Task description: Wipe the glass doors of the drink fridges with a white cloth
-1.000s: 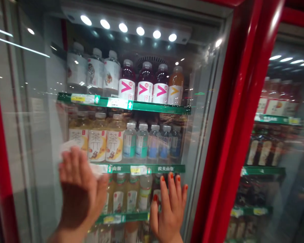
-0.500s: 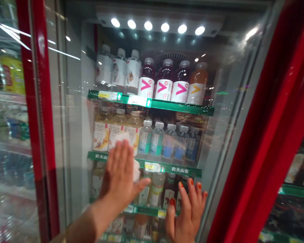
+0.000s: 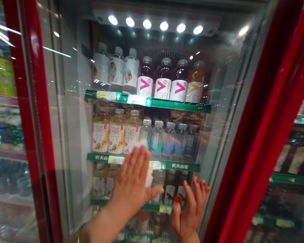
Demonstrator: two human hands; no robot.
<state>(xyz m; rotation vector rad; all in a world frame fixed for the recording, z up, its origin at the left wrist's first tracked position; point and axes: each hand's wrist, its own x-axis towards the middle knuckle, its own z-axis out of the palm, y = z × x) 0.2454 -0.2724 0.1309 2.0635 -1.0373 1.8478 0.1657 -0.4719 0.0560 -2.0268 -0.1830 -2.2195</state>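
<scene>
My left hand (image 3: 133, 180) lies flat, its fingers straight and close together, over a white cloth (image 3: 149, 177) on the glass door (image 3: 219, 135) of a drinks cooler. Parts of the cloth stick out past the fingertips and beside the thumb; the palm hides the rest. Lower right, my right hand (image 3: 188, 209) has its fingers apart and holds nothing. Its fingertips are at the glass, though I cannot tell whether they touch it. Behind the glass, tea bottles (image 3: 116, 136) and clear bottles (image 3: 157, 140) stand on the middle shelf.
Red frames (image 3: 258, 135) border the door on both sides. Inside, bottles with purple drink (image 3: 164, 79) stand on the top shelf under a row of lights (image 3: 147, 24). Green shelf edges (image 3: 179, 104) carry price tags. More stocked shelves (image 3: 8, 153) show at left, blurred.
My left hand has slid right and slightly down across the glass with the white cloth. My right hand has shifted a little to the right. The view has moved slightly.
</scene>
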